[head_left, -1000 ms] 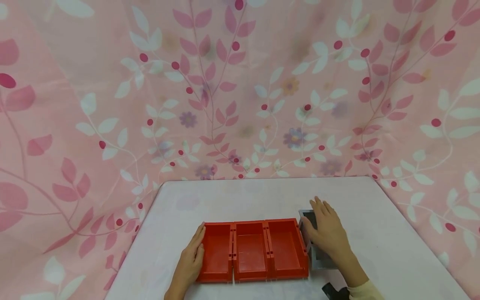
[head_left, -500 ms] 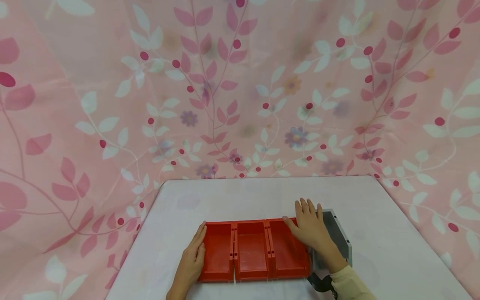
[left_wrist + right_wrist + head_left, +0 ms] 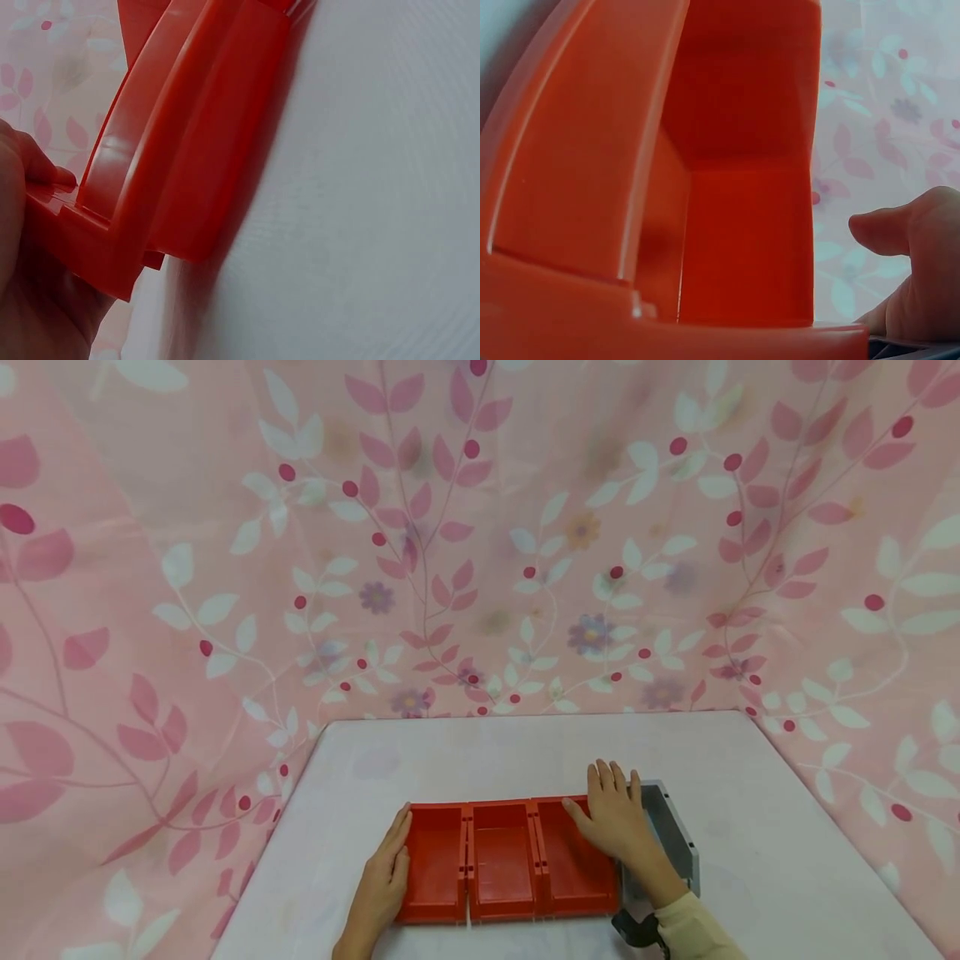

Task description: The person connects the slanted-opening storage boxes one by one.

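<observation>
Three red plastic bins stand side by side in the head view: a left bin (image 3: 437,864), a middle bin (image 3: 501,864) and a right bin (image 3: 576,872). My left hand (image 3: 381,881) lies along the left bin's outer side. In the left wrist view, a fingertip (image 3: 64,178) rests on that bin's rim. A grey bin (image 3: 672,831) stands at the right end of the row, partly hidden by my right hand (image 3: 621,827). That hand's fingers are straight, over where the red and grey bins meet. Its thumb (image 3: 881,231) points over the right bin.
The bins stand on a white tabletop (image 3: 480,760). A pink floral cloth (image 3: 480,568) hangs behind the table and at its sides. A black strap (image 3: 637,932) is at the right wrist.
The right hand has moved left, from over the grey bin to the right red bin's edge. The grey bin has shifted to the right. The left hand stays against the left bin.
</observation>
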Motion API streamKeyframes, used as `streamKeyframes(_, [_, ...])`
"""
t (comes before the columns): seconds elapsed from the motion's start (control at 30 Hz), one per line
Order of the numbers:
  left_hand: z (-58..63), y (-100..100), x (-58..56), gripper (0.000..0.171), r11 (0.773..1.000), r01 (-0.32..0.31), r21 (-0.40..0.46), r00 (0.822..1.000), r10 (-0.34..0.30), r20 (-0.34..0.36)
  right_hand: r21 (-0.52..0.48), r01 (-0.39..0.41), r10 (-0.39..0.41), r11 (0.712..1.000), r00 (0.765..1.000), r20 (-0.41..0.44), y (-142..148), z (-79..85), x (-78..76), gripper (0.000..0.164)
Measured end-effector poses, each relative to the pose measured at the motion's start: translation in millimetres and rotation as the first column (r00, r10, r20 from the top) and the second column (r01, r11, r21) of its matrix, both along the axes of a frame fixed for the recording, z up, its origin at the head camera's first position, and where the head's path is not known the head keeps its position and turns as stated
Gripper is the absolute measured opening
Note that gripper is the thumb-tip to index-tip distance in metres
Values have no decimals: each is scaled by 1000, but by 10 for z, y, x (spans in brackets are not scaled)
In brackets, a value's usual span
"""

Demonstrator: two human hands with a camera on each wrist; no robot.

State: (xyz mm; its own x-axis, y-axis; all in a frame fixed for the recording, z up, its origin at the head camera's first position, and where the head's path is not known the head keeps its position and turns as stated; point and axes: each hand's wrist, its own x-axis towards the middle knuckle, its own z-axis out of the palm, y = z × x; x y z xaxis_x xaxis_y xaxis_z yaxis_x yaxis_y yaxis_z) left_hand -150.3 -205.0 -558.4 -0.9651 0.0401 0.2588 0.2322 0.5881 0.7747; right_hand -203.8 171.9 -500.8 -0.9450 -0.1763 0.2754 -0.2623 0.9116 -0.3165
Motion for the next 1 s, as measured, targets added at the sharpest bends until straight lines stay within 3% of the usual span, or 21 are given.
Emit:
streamKeyframes(0.47, [-13, 8, -2, 55, 1000, 11, -4, 997, -11, -77, 15, 15, -16, 1000, 1000, 24, -19, -101, -16, 80])
streamKeyframes(0.73, [-33, 14, 8, 55, 1000, 11, -8, 997, -11, -75, 31, 26, -27, 999, 999, 39, -1, -310, -34, 82])
streamKeyframes(1.0, [-24, 6, 0, 55, 1000, 5, 0, 999, -5, -53, 0, 25, -25, 1000, 999, 42, -8, -339, -47, 82])
